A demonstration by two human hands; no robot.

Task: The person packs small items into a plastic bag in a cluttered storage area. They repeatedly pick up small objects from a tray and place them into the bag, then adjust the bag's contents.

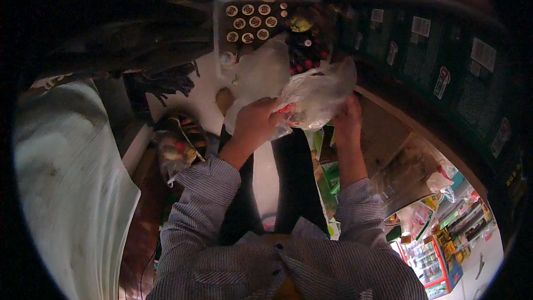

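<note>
A crumpled translucent plastic bag [314, 91] is stretched between my hands, with red print or something red near its left side. My left hand [257, 120] grips its left edge, fingers curled. On the other side, my right hand [349, 116] pinches the bag's right edge; its fingertips are partly hidden behind the plastic. Beyond my left hand spreads a second pale plastic bag [266, 64], reaching up over the near edge of a translucent plastic crate [217, 33]. Whether the two bags are joined cannot be made out.
Several round-topped containers [255, 21] stand in the crate, beside dark and red items. Dark green boxes [420, 58] with labels line the right. Left are a basket [202, 133] holding a bagged item and a pale hanging sheet [75, 175]. A glass-fronted fridge [429, 262] is lower right.
</note>
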